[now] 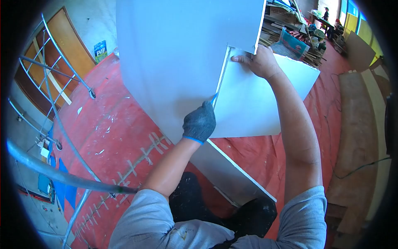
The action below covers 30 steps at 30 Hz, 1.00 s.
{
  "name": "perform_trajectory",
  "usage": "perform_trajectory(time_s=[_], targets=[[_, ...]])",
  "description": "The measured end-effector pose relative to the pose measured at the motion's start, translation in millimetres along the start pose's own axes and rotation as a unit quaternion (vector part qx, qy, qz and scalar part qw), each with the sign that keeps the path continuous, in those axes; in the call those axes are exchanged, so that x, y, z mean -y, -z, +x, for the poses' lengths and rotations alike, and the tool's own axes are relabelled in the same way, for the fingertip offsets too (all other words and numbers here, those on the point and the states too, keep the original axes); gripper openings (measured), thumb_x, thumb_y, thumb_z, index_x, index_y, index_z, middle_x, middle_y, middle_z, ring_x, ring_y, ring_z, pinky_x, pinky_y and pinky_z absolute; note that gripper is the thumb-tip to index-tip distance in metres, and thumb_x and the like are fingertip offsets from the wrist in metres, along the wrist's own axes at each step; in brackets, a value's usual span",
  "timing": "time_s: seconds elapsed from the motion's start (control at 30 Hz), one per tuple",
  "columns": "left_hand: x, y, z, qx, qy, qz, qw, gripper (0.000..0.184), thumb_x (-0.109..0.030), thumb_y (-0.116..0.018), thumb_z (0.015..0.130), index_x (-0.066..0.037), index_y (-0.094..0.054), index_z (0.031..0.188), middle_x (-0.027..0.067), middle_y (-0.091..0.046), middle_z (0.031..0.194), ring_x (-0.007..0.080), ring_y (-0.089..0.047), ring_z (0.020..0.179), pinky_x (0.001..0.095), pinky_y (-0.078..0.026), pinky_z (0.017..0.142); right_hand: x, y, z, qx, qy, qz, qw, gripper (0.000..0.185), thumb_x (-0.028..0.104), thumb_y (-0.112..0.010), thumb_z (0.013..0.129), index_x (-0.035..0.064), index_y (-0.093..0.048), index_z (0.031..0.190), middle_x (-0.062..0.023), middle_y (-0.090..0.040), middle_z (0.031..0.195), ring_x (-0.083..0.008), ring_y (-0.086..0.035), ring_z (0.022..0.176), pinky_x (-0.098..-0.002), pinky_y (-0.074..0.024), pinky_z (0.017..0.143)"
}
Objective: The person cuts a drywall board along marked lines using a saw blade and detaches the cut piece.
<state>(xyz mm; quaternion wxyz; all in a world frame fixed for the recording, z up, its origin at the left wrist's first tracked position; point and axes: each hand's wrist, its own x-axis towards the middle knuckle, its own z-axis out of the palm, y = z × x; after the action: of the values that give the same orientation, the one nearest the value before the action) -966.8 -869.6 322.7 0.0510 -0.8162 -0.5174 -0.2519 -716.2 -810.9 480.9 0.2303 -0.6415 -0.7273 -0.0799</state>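
A large white plasterboard sheet (174,50) stands in front of me, with a straight slit running down from a notch. My left hand (200,122), in a dark grey glove with a blue cuff, is closed low on the slit. From its fist pokes a slim blue tool (214,98) that looks like a utility knife; most of it is hidden. Bare and closed, my right hand (265,62) grips the board at the notch's corner, its thumb pointing left. Right of the slit, a white board piece (253,112) extends at an angle. My right fingertips are hidden.
A metal scaffold frame (62,178) on casters stands at left, near a wooden door (62,45). Red sheeting (103,137) covers the floor. Below the boards lies another board strip (232,170). Wooden panels (358,137) lie at right; stacked scraps and a person (326,15) are farther back.
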Motion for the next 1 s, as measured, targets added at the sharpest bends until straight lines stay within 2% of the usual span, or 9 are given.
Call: perform_trajectory(time_s=[0.1, 0.2, 0.4, 0.67, 0.77, 0.83, 0.9, 0.97, 1.0], targets=[[-2, 29, -3, 0.011, 0.023, 0.007, 1.000, 0.016, -0.020, -0.056, 0.097, -0.004, -0.055, 0.099, 0.0217, -0.066, 0.067, 0.0411, -0.069, 0.059, 0.0544, -0.054, 0.054, -4, -1, 3, -0.015, 0.018, 0.016, 1.000, 0.076, 0.075, -0.062, 0.087, 0.0117, -0.070, 0.128, -0.0171, -0.074, 0.107, -0.0367, -0.068, 0.107, -0.0559, -0.0401, 0.104], [-10, 62, 37, -0.127, -0.040, -0.012, 0.991, 0.017, -0.021, -0.055, 0.099, -0.005, -0.056, 0.097, 0.0215, -0.066, 0.067, 0.0403, -0.069, 0.060, 0.0541, -0.055, 0.055, -7, -7, 2, -0.050, 0.038, 0.029, 0.998, 0.075, 0.074, -0.063, 0.087, 0.0133, -0.069, 0.130, -0.0171, -0.074, 0.107, -0.0368, -0.068, 0.108, -0.0565, -0.0394, 0.104], [-50, 82, 100, -0.062, -0.004, -0.015, 0.998, 0.020, -0.021, -0.054, 0.098, -0.002, -0.060, 0.099, 0.0224, -0.071, 0.075, 0.0393, -0.073, 0.069, 0.0539, -0.058, 0.063, -9, -3, 3, -0.036, 0.041, 0.034, 0.998, 0.074, 0.075, -0.063, 0.087, 0.0151, -0.069, 0.130, -0.0177, -0.073, 0.113, -0.0382, -0.067, 0.111, -0.0559, -0.0400, 0.103], [-58, 68, 113, -0.102, -0.013, -0.003, 0.995, 0.017, -0.017, -0.054, 0.095, -0.002, -0.061, 0.097, 0.0211, -0.070, 0.073, 0.0388, -0.072, 0.065, 0.0546, -0.057, 0.059, -2, -4, -8, -0.096, 0.044, -0.023, 0.994, 0.071, 0.075, -0.062, 0.087, 0.0168, -0.071, 0.127, -0.0161, -0.074, 0.112, -0.0372, -0.067, 0.111, -0.0596, -0.0438, 0.098], [-43, 32, 86, -0.077, -0.031, 0.024, 0.996, 0.017, -0.017, -0.053, 0.095, -0.002, -0.061, 0.096, 0.0199, -0.068, 0.068, 0.0384, -0.070, 0.059, 0.0551, -0.055, 0.055, 4, 1, -8, -0.038, 0.007, -0.039, 0.999, 0.070, 0.075, -0.062, 0.088, 0.0175, -0.071, 0.128, -0.0150, -0.074, 0.113, -0.0364, -0.068, 0.112, -0.0610, -0.0433, 0.099], [-18, 3, 53, -0.093, -0.066, 0.048, 0.992, 0.016, -0.016, -0.053, 0.095, -0.002, -0.059, 0.095, 0.0184, -0.066, 0.063, 0.0382, -0.068, 0.053, 0.0562, -0.053, 0.050, 3, -1, -8, -0.080, 0.024, -0.040, 0.996, 0.068, 0.071, -0.063, 0.089, 0.0152, -0.071, 0.126, -0.0154, -0.075, 0.112, -0.0364, -0.069, 0.110, -0.0589, -0.0455, 0.098], [-13, 6, 19, 0.007, -0.008, 0.038, 0.999, 0.017, -0.017, -0.054, 0.096, -0.002, -0.060, 0.094, 0.0192, -0.067, 0.063, 0.0382, -0.069, 0.055, 0.0561, -0.053, 0.050, 1, -5, -9, -0.120, 0.051, -0.047, 0.990, 0.063, 0.066, -0.064, 0.092, 0.0134, -0.071, 0.125, -0.0158, -0.075, 0.111, -0.0364, -0.069, 0.108, -0.0580, -0.0469, 0.096], [-2, -3, 5, 0.009, -0.017, 0.017, 1.000, 0.018, -0.018, -0.054, 0.096, -0.001, -0.060, 0.094, 0.0197, -0.067, 0.063, 0.0383, -0.069, 0.056, 0.0557, -0.054, 0.052, -17, -22, 3, -0.127, 0.083, -0.060, 0.987, 0.061, 0.066, -0.067, 0.089, 0.0143, -0.072, 0.121, -0.0178, -0.075, 0.103, -0.0411, -0.072, 0.093, -0.0543, -0.0520, 0.087], [3, -3, -4, 0.005, -0.017, 0.007, 1.000, 0.018, -0.018, -0.053, 0.097, -0.001, -0.060, 0.094, 0.0200, -0.067, 0.064, 0.0383, -0.069, 0.056, 0.0556, -0.054, 0.052, -3, -10, -4, -0.092, 0.060, -0.058, 0.992, 0.058, 0.063, -0.069, 0.089, 0.0142, -0.073, 0.119, -0.0176, -0.075, 0.102, -0.0400, -0.072, 0.094, -0.0537, -0.0520, 0.089]])
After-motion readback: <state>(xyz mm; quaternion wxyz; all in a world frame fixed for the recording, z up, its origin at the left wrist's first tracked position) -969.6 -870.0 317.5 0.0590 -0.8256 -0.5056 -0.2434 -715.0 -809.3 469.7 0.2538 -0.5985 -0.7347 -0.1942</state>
